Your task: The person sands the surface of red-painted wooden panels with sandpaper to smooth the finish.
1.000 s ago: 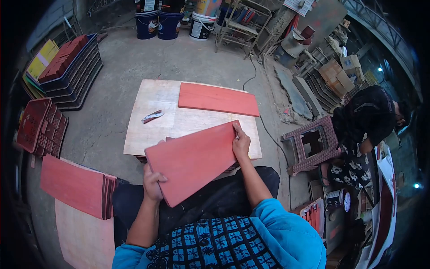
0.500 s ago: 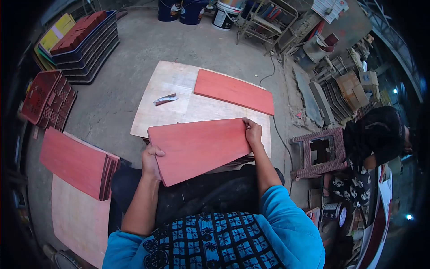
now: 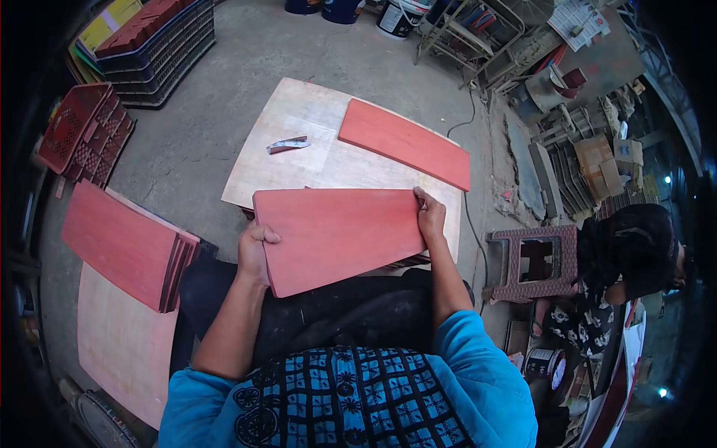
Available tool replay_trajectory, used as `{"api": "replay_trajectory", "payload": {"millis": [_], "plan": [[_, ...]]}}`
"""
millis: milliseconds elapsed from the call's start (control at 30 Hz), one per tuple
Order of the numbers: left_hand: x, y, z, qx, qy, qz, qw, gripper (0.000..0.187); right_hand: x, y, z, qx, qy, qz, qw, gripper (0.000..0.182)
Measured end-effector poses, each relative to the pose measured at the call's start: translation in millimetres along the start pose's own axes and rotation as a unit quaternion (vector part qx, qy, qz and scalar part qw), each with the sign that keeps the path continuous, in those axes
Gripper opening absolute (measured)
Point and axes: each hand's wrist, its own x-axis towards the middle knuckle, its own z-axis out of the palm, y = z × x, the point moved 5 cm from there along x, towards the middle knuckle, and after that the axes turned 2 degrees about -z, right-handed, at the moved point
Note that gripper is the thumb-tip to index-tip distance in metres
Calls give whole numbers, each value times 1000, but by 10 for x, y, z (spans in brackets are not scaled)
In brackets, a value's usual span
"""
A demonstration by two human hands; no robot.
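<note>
Above my lap I hold a flat red-painted board (image 3: 340, 239), slightly tilted, between both hands. My left hand (image 3: 255, 252) grips its left edge, thumb on the top face. At the right end, my right hand (image 3: 430, 215) is closed on the edge near the far corner. Beyond it, a second red board (image 3: 407, 145) lies on a pale wooden tabletop (image 3: 254, 168). A small folded strip (image 3: 287, 145), perhaps sandpaper, rests on the same top. To my left, several red boards (image 3: 123, 243) are stacked on another pale panel (image 3: 123, 340).
Stacked dark crates (image 3: 168, 63) hold red pieces at the far left, with a red plastic crate (image 3: 86, 134) nearer. Paint buckets (image 3: 399, 19) stand at the back. On the right are a plastic stool (image 3: 534, 261), a cable (image 3: 478, 246) on the floor and a crouching person (image 3: 631, 250).
The view has shifted a little, so the surroundings appear displaced. The held board's right end sits slightly nearer my right side, and both hands keep their grip.
</note>
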Motion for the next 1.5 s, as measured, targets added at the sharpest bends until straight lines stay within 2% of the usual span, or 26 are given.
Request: {"api": "replay_trajectory", "payload": {"millis": [67, 100, 200, 233, 333, 367, 467, 500, 600, 633, 733, 767, 867, 900, 1000, 1033, 1067, 1133, 1233, 1267, 1333, 1400, 1433, 1500], "plan": [[-24, 41, 66, 4, 2, 17, 1000, 58, -54, -279, 22, 15, 20, -72, 997, 42], [-51, 29, 65, 6, 7, 23, 1000, 58, -78, -256, 5, 48, 23, -66, 996, 40], [-38, 32, 39, 20, 21, 23, 999, 57, -23, 125, 31, 17, -8, 21, 1000, 36], [-35, 38, 41, 15, 15, 22, 1000, 57, -24, -39, 19, 14, -13, 24, 1000, 33], [-29, -31, -6, -8, 7, 20, 1000, 59, -184, -830, 38, 34, 15, -166, 985, 35], [5, -28, -23, -5, 2, 15, 1000, 60, -169, -746, 27, 72, -1, -128, 989, 36], [-10, 1, 11, 0, 1, 24, 1000, 61, -32, -121, 99, 19, -8, -6, 1000, 34], [-19, 9, 32, -1, 4, 29, 1000, 61, -4, -253, 76, -3, -41, 40, 998, 33], [-28, -3, 51, -11, -5, 14, 1000, 61, -129, -936, 134, 66, -15, -139, 988, 32], [-21, -23, 21, -11, -4, 10, 1000, 60, -177, -1185, 73, 60, -19, -170, 983, 34], [13, -31, -39, -5, -4, 8, 1000, 59, -134, -776, 61, 81, -36, -31, 996, 35], [1, -31, -32, -3, 1, 9, 1000, 59, -87, -535, 85, 44, -22, -11, 999, 37], [-33, 11, 39, -12, 1, 11, 1000, 59, -155, -832, 46, 35, -29, -78, 996, 36], [-56, 2, 45, -19, 3, 9, 1000, 59, -208, -980, 14, 31, 20, -181, 983, 40], [-28, -19, -3, -4, 8, -6, 1000, 60, -95, -317, 46, 16, 27, -70, 997, 43], [-28, -14, 7, -5, 4, 1, 1000, 60, -46, -38, 14, -10, 5, 49, 999, 46], [-22, -7, 24, -6, 0, 11, 1000, 60, 1, 190, 35, -23, 19, 83, 996, 45], [-19, 5, 59, -13, -7, 21, 1000, 59, 12, 13, 51, -43, 20, 9, 999, 43], [-40, -17, 33, -19, -4, 14, 1000, 57, -70, -174, 73, 1, 50, -71, 996, 36], [-19, -40, -20, -11, 0, 1, 1000, 56, -69, -16, 40, -1, 59, -69, 996, 32], [18, -17, -28, -2, -4, 5, 1000, 59, -35, 105, -17, -56, 7, 90, 994, 29], [14, -6, -7, -8, -8, 30, 999, 64, -76, -126, 115, -34, 1, 65, 997, 32], [1, 10, 25, -20, -16, 33, 999, 66, -141, -669, 57, -21, -51, 97, 994, 34], [-45, 48, 105, -45, -32, 38, 998, 72, -328, -1448, 98, 54, -77, -48, 994, 36]]}}
